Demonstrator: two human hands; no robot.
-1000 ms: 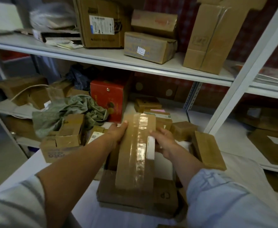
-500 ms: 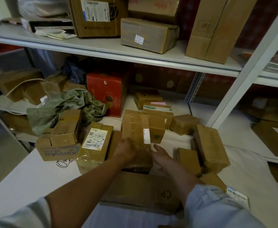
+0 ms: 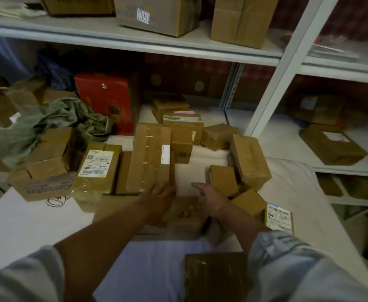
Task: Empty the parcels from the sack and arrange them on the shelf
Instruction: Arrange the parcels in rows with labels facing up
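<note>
My left hand [image 3: 159,192] lies flat with its fingers straight, at the near end of the long taped parcel [image 3: 149,158], which lies on the white shelf surface [image 3: 15,225] among the other parcels. My right hand [image 3: 209,194] is open too, fingers stretched out and holding nothing, just beside a small brown box [image 3: 223,179]. Both wrists pass over a flat brown carton [image 3: 185,216] in the near middle. Left of the long parcel lies a parcel with a white shipping label [image 3: 97,165], and further left a box with blue print [image 3: 41,184] under a crumpled green cloth [image 3: 48,125]. A red box [image 3: 104,101] stands at the far back. To the right an upright tan parcel [image 3: 250,160] leans beside the small box, and a labelled parcel [image 3: 279,216] sits near right. The upper shelf [image 3: 135,43] carries larger cartons.
</note>
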